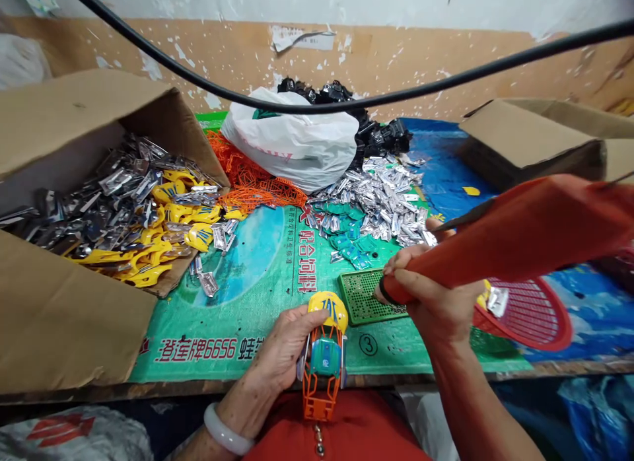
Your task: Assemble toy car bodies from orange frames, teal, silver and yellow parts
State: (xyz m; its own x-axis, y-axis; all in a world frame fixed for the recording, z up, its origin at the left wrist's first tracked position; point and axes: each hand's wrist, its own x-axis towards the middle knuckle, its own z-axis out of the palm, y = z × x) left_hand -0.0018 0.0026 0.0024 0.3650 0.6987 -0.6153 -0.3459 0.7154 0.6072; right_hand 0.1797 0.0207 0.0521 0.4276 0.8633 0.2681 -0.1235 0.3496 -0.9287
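Note:
My left hand (284, 345) grips a partly built toy car (324, 362) near the table's front edge, thumb on its yellow front piece. An orange frame and a green middle piece make up the rest of it, with silvery strips along the sides. In my right hand (440, 309) is an electric screwdriver (500, 240) with a red covering, my fingers wrapped near its black collar. Its tip points down at the green perforated tray (355, 301), which holds small dark screws. Whether the tip touches a screw I cannot tell.
A cardboard box (79, 322) at left spills silver and yellow parts. Behind lie orange frames (262, 190), a white bag (297, 141), black parts (381, 136), silver pieces (381, 190) and green pieces (351, 240). A red basket (539, 316) stands right; a black cable (297, 109) hangs across.

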